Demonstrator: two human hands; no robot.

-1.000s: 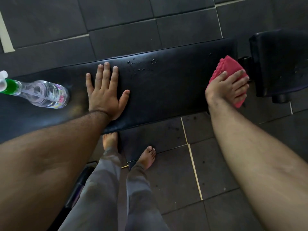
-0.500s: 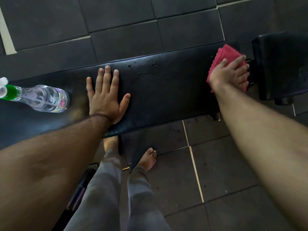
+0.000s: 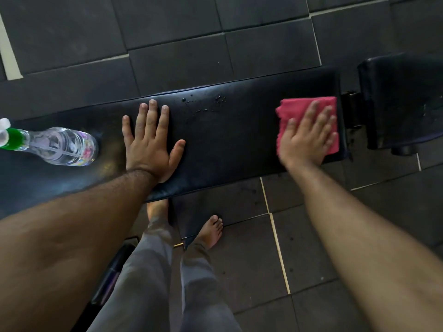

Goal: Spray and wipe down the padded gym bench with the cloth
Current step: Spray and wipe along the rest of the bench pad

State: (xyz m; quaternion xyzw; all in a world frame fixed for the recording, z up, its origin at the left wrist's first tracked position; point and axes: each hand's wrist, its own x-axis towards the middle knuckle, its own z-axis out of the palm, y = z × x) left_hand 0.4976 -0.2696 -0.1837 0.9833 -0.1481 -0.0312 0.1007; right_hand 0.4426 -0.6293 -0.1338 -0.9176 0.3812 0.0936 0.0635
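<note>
The long black padded bench [image 3: 227, 140] runs left to right across the view, with drops of spray on its far middle part. My right hand [image 3: 308, 137] lies flat, fingers spread, pressing the folded pink cloth [image 3: 294, 109] onto the bench's right end. My left hand [image 3: 151, 142] rests palm down with fingers apart on the middle of the pad and holds nothing. A clear spray bottle [image 3: 57, 147] with a green collar and white nozzle lies on its side on the left part of the bench.
A second black pad [image 3: 402, 99] sits past a metal hinge at the bench's right end. Dark rubber floor tiles surround the bench. My bare feet [image 3: 208, 231] and grey trousers stand at the near side, by a dark frame part at the lower left.
My right hand moved the pink cloth from the bench's right edge up onto the top of the pad and flattened out over it. The left hand and bottle stayed put.
</note>
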